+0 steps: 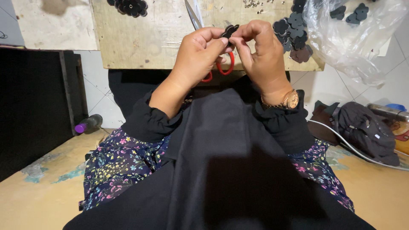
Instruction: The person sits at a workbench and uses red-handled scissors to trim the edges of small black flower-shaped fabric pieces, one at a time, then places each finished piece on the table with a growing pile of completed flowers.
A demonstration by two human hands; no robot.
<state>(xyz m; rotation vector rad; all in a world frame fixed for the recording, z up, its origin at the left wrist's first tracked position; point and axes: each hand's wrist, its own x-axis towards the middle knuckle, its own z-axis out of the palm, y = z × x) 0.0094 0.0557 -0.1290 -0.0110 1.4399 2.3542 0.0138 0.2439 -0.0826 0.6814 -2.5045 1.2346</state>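
My left hand (197, 54) and my right hand (260, 55) meet at the near edge of a low wooden board (140, 38). Together they pinch a small black flower-shaped piece (229, 30) between the fingertips. Scissors (221, 66) with red handles lie on the board just under my hands, their blades pointing away. A pile of black flower-shaped pieces (294, 32) lies to the right of my right hand. A gold wristwatch (290, 100) is on my right wrist.
A clear plastic bag (353, 34) holding more black pieces lies at the board's right end. Another black cluster (130, 6) sits far left on the board. Small metal bits (253, 3) lie at the far edge. A purple-capped bottle (87, 123), dark bag (366, 127) and white cable (341, 142) lie on the floor.
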